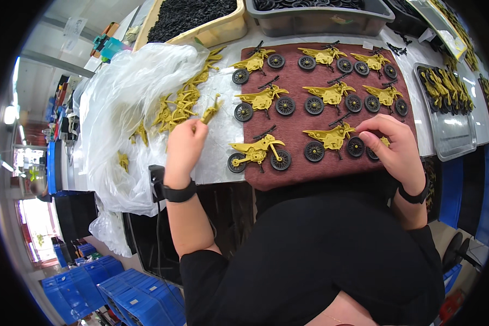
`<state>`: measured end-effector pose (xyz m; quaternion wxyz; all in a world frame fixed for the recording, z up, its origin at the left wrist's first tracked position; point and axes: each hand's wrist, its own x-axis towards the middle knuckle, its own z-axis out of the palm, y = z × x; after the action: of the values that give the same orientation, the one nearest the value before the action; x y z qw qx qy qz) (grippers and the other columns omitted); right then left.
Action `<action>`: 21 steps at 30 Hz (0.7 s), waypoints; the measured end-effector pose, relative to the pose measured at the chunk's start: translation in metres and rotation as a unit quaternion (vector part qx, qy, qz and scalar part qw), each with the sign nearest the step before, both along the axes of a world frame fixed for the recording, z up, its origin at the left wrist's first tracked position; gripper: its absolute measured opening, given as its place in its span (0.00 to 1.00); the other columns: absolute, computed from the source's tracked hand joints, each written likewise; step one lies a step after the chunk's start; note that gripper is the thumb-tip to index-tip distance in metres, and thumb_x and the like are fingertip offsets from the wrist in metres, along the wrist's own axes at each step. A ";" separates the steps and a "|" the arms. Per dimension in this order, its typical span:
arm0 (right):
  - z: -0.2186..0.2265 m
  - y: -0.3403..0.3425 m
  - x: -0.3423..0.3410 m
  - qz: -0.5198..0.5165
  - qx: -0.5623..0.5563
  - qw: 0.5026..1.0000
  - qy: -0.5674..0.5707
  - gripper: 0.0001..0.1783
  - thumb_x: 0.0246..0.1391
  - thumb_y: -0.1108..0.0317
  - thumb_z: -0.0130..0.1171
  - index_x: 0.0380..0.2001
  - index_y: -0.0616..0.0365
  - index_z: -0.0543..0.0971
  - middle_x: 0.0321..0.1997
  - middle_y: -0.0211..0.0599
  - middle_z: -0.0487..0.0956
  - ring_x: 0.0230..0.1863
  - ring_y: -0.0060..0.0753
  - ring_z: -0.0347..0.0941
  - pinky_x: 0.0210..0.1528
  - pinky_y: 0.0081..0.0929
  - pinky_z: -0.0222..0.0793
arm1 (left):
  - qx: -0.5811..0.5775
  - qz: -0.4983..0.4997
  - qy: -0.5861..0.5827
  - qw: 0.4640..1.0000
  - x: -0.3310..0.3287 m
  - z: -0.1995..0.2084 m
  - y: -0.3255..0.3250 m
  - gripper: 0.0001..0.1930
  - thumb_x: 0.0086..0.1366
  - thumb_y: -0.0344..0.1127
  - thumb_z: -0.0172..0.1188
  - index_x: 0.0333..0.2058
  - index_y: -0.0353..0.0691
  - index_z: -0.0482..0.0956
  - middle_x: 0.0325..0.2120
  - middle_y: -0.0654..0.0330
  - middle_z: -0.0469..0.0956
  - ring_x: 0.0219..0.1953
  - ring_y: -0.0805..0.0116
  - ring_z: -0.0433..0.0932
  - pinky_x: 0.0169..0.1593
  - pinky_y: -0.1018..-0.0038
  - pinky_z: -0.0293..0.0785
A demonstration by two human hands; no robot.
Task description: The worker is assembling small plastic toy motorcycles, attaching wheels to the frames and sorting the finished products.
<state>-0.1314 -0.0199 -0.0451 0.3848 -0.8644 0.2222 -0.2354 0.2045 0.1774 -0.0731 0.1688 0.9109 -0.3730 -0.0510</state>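
Observation:
My left hand [186, 142] is closed in a pinch on a yellow plastic motorcycle part [211, 110], held up over the white sheet. My right hand [390, 142] is closed, thumb and forefinger close together beside a yellow toy motorcycle [331, 138] in the near row. Whatever lies between those fingertips is too small to make out. Partly covered by that hand is another toy motorcycle [384, 140] with a black wheel. At the near left stands a motorcycle [258, 150] with yellow pieces over both wheels. Several others, with black wheels and handlebars, lie in rows on the maroon mat [288, 176].
Loose yellow parts [176, 108] spill from a clear plastic bag [119, 98] at the left. Bins of black parts, a cream one [234, 24] and a grey one [315, 24], stand behind. At the right, a clear tray [459, 144] holds more motorcycles. Blue crates [141, 296] sit below left.

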 end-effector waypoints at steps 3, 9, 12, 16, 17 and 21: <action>0.002 0.002 -0.002 0.011 0.005 1.000 0.002 0.06 0.53 0.71 0.60 0.33 0.62 0.79 0.29 0.36 0.77 0.31 0.31 0.73 0.33 0.24 0.67 | -0.062 -0.079 0.232 0.968 0.004 0.025 0.007 0.17 0.68 0.38 0.45 0.28 0.32 0.77 0.24 0.62 0.76 0.29 0.73 0.71 0.37 0.75 0.67; -0.004 0.007 0.006 -0.035 0.213 0.976 -0.033 0.11 0.58 0.69 0.57 0.40 0.65 0.78 0.30 0.34 0.79 0.28 0.22 0.74 0.29 0.20 0.68 | -0.114 -0.346 0.220 0.905 -0.081 0.038 -0.027 0.20 0.68 0.31 0.46 0.57 0.31 0.65 0.42 0.50 0.68 0.46 0.59 0.69 0.52 0.71 0.65; -0.013 0.007 0.008 -0.011 0.312 0.949 -0.043 0.14 0.59 0.70 0.55 0.47 0.66 0.75 0.32 0.31 0.78 0.28 0.17 0.72 0.30 0.16 0.68 | -0.133 -0.426 0.124 0.886 -0.126 0.021 -0.041 0.25 0.61 0.27 0.53 0.58 0.35 0.65 0.47 0.50 0.67 0.51 0.56 0.67 0.56 0.66 0.59; -0.024 0.005 0.004 -0.026 0.232 0.972 -0.005 0.18 0.53 0.70 0.62 0.46 0.64 0.76 0.34 0.34 0.76 0.29 0.21 0.72 0.31 0.19 0.69 | -0.124 -0.432 -0.015 0.893 -0.149 0.006 -0.063 0.27 0.56 0.26 0.58 0.57 0.38 0.68 0.49 0.54 0.69 0.52 0.59 0.68 0.54 0.64 0.57; -0.027 0.005 0.003 -0.049 0.105 0.993 -0.001 0.19 0.50 0.68 0.65 0.45 0.65 0.76 0.33 0.37 0.76 0.27 0.24 0.74 0.30 0.22 0.70 | -0.125 -0.434 -0.013 0.892 -0.153 0.004 -0.065 0.27 0.56 0.26 0.58 0.57 0.38 0.68 0.49 0.54 0.69 0.52 0.59 0.68 0.54 0.64 0.57; -0.040 0.009 0.005 -0.088 -0.011 0.996 -0.004 0.18 0.47 0.68 0.65 0.42 0.63 0.77 0.36 0.44 0.77 0.36 0.45 0.74 0.40 0.33 0.70 | -0.120 -0.390 -0.053 0.912 -0.163 -0.007 -0.073 0.24 0.54 0.30 0.62 0.52 0.38 0.72 0.47 0.58 0.71 0.51 0.62 0.70 0.52 0.64 0.57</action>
<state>-0.1260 -0.0111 -0.0854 0.3538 -0.8448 0.2935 -0.2740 0.0413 0.1046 -0.0803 0.2234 0.6676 -0.7099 -0.0196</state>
